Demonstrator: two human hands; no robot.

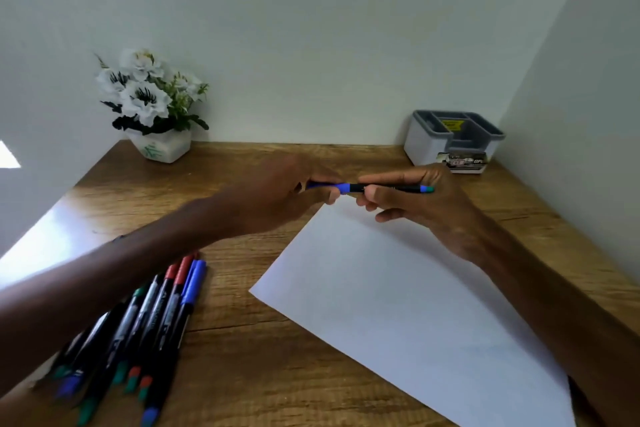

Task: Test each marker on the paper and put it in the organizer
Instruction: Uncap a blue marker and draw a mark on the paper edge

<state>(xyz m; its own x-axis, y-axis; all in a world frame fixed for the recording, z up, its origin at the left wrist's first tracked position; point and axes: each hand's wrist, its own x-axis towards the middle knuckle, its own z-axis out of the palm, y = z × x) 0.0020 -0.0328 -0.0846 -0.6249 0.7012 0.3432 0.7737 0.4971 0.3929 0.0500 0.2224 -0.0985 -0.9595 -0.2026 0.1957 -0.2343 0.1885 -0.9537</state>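
Observation:
A blue-capped marker (356, 187) with a black barrel is held level above the far corner of the white paper (398, 295). My left hand (277, 194) grips its blue cap end. My right hand (412, 201) holds the black barrel, whose end sticks out to the right. Several more markers (145, 319) with red, blue and green caps lie in a row on the wooden desk at the near left, partly under my left forearm. The grey and white organizer (426, 142) stands at the back right against the wall.
A white pot of artificial flowers (152, 104) stands in the back left corner. Walls close the desk (242, 357) at the back and right. A small labelled box (465, 161) sits against the organizer's front.

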